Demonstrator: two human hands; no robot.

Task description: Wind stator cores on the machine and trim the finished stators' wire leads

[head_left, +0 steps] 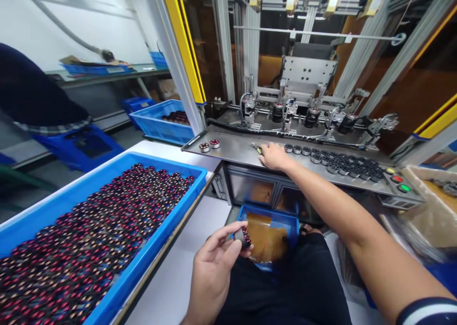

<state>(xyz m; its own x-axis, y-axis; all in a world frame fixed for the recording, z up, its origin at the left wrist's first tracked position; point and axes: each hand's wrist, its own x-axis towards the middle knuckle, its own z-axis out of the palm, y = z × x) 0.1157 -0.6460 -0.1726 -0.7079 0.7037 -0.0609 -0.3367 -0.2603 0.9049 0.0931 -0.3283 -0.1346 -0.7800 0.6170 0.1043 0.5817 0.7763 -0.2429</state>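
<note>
My left hand (218, 258) is closed round a motor stator (243, 238), a short grey cylinder with red windings facing right, held above my lap. My right hand (273, 155) reaches out to the metal shelf of the machine. Its fingers are closed on a small tool (257, 149) with a yellow-green handle and a metal tip; the fingers partly hide it. Two wound stators (214, 144) stand on the shelf to the left of that hand. Many unwound black-and-grey stator cores (352, 164) crowd the shelf on its right.
A blue tray (185, 206) full of wound stators lies at the left. Behind the shelf is a winding machine (309, 73) with several stations. Push buttons (397, 179) sit at the shelf's right end. A blue bin (293, 225) stands below, and a person (32, 87) sits far left.
</note>
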